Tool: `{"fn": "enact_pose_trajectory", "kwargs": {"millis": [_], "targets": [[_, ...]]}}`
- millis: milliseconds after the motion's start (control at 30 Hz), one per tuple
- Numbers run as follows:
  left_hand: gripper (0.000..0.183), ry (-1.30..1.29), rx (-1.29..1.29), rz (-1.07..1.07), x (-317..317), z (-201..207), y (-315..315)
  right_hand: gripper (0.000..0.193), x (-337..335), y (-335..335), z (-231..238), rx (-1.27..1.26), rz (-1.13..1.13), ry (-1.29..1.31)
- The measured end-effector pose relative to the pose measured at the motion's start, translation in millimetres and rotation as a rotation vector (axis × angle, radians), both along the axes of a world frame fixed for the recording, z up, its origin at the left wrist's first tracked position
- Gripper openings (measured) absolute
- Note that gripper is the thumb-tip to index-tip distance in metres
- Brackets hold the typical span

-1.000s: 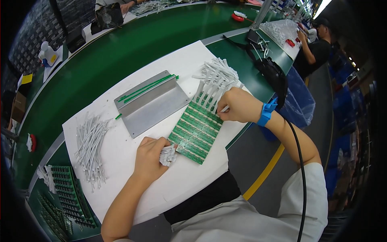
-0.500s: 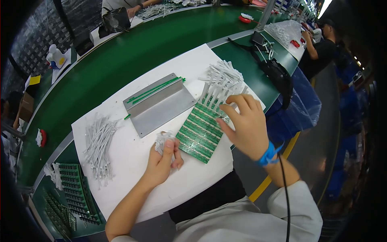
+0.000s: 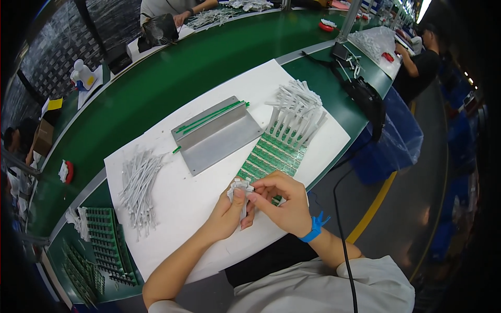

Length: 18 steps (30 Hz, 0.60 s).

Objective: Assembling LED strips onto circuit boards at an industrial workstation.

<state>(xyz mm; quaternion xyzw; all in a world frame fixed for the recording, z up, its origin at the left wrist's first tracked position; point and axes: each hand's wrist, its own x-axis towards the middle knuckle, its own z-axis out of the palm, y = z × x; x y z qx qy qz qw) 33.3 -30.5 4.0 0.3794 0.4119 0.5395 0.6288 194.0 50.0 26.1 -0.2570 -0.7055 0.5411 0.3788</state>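
Observation:
My left hand is closed around a small bundle of white connector cables, their plug ends sticking up past the thumb. My right hand meets it there, thumb and index finger pinching at a white cable on the bundle's edge. Behind and partly under the right hand lies a green circuit board panel with rows of small boards. White flat cables stand along the panel's far edge, their loose ends heaped beyond it.
A grey metal angled fixture with green strips lies on the white sheet. Left of it is a pile of white cables. More green panels sit at lower left. A black strap bag lies at right; co-workers sit beyond.
My right hand has come down and left from the cables at the panel's far edge to the bundle in my left hand. The view has shifted slightly.

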Motion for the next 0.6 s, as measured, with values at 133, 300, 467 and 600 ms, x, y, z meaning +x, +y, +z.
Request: {"fn": "enact_pose_trajectory", "kwargs": {"millis": [133, 300, 467, 600], "targets": [[0.048, 0.006, -0.034, -0.012, -2, 4, 2, 0.02, -3, -3, 1, -0.113, 0.003, 0.046], [0.046, -0.032, -0.079, -0.031, -6, 3, 3, 0.024, 0, -1, -9, 0.158, -0.081, 0.031], [0.043, 0.03, -0.125, 0.022, -3, 5, 5, 0.032, 0, 3, -5, 0.07, 0.009, -0.022], [0.044, 0.04, -0.103, 0.063, -1, 2, 7, 0.032, 4, 3, -14, 0.21, -0.037, -0.03]]}}
